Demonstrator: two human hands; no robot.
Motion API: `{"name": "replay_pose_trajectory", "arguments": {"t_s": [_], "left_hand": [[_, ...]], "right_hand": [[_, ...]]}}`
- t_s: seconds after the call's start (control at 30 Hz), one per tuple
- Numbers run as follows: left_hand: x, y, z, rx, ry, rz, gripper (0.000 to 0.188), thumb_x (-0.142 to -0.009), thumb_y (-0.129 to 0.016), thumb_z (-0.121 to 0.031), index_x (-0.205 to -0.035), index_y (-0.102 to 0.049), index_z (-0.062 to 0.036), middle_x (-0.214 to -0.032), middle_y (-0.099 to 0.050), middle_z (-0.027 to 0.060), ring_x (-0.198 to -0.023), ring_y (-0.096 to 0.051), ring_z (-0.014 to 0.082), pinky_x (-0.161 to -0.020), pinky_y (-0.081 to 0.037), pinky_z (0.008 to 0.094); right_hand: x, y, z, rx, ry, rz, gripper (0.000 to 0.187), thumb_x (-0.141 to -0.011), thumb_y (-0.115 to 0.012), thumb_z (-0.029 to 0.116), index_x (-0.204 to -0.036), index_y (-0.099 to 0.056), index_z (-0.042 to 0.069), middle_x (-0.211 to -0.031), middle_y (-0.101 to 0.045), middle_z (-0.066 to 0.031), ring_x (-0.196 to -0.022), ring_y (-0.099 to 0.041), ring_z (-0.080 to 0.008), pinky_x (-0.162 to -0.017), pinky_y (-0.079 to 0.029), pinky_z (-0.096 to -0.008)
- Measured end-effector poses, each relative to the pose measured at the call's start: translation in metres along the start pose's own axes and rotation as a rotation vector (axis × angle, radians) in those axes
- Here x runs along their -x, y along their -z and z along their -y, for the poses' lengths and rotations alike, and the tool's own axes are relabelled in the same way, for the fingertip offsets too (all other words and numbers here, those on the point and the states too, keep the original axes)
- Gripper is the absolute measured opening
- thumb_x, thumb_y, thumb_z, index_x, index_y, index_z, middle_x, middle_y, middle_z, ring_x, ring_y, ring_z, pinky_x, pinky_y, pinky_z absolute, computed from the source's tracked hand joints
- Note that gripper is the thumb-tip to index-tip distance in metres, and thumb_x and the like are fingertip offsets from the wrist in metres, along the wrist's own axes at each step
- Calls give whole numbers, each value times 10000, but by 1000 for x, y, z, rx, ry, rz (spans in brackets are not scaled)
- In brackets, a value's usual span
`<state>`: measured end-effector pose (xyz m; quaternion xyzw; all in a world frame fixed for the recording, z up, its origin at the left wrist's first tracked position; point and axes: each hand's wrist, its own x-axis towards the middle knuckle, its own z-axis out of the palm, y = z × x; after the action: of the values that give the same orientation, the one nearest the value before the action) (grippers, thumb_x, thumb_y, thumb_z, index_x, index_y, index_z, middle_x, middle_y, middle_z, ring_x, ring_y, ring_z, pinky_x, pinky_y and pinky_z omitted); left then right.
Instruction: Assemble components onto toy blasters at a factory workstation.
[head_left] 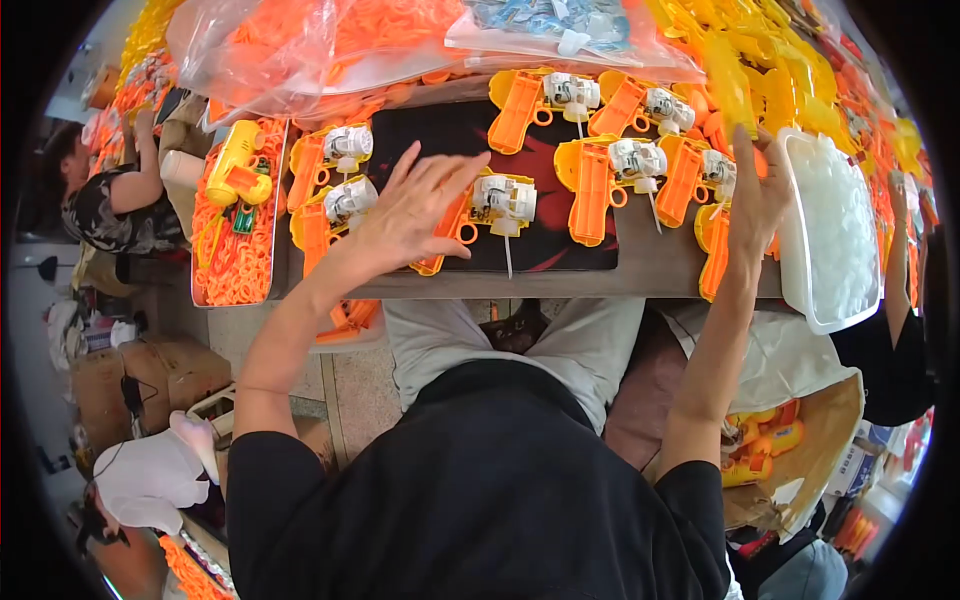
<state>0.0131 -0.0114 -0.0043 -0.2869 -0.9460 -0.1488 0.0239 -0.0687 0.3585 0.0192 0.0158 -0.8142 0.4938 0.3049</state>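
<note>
Centre of the frame, the left hand (400,220) spreads over an orange-and-yellow toy gun (497,205) on a dark mat (575,257); upper right, the right hand (762,195) reaches heaped yellow parts (785,85), beside a white tub (798,270); at left, a tray (274,240) holds orange pieces (232,275)

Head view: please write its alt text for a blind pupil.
A person's left hand spreads over an orange and yellow toy on a dark mat. The right hand is by yellow parts, beside a white tub; similar toys lie around.
</note>
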Motion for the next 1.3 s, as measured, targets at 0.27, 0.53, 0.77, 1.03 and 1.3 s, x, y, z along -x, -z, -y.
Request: {"name": "replay_pose_trajectory", "arguments": {"t_s": [0.27,0.53,0.77,1.03,1.3], "left_hand": [[-35,76,-42,-282,-300,-274,809,-760,-804,-346,-1471,-475,-147,-1355,-511,108,-1298,-470,310,-1129,-341,503],[-8,19,2,34,-135,7,771,-772,-800,-250,-1462,-481,-120,-1346,-529,107,-1216,-540,316,-1015,-478,426],[-23,-3,16,96,-223,109,741,-772,-800,-227,-1412,-459,-73,-1370,-512,131,-1239,-525,319,-1027,-474,431],[-24,5,8,34,-104,208,732,-675,-791,-192,-1326,-496,-37,-1231,-560,132,-1157,-579,325,-961,-517,448],[-37,13,-1,-16,37,367,720,-660,-755,-187,-1317,-496,-45,-1244,-583,142,-1149,-591,359,-924,-517,460]], "right_hand": [[62,-62,54,-1342,-785,834,279,-1000,-571,242,-1143,-658,18,-1116,-703,-72,-1052,-663,-185,-937,-500,-337],[157,-80,41,-424,-216,625,566,-936,-461,-48,-1495,-375,-36,-1495,-461,-159,-1413,-415,-235,-1182,-289,-338],[171,-113,30,-219,-62,570,870,-759,-501,-170,-1565,-216,-6,-1526,-406,-228,-1457,-364,-325,-1191,-288,-382],[160,-124,22,-159,1,719,990,-721,-700,-122,-1568,-214,42,-1378,-520,-188,-1289,-503,-345,-1106,-410,-415],[161,-121,21,-261,-10,706,906,-741,-643,-100,-1553,-269,47,-1347,-526,-198,-1278,-503,-350,-1118,-394,-416]]}}
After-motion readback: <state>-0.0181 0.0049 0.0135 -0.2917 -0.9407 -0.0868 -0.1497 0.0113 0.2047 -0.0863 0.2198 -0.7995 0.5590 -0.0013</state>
